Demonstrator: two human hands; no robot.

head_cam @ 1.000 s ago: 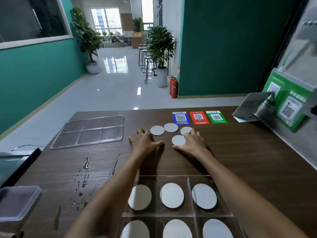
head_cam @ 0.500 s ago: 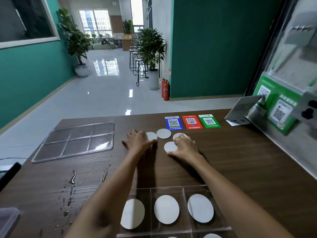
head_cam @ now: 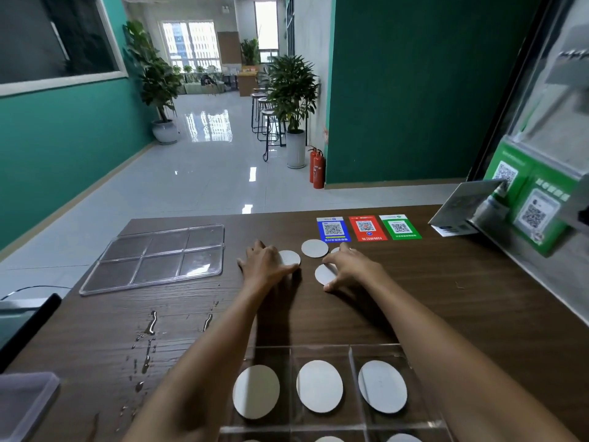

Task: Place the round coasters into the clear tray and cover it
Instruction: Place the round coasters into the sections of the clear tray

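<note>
Gathering step: left hand (head_cam: 266,266) rests flat, fingers straight, on one coaster (head_cam: 290,257); right hand (head_cam: 352,268) presses spread fingers on another coaster (head_cam: 323,273) on the table (head_cam: 446,298). Next, I judge, each needs lifting into the clear tray (head_cam: 350,352) nearby

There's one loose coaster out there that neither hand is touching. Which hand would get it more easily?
Probably the right hand. The free coaster lies just beyond its fingers, while the left hand rests on another coaster farther left.
</note>
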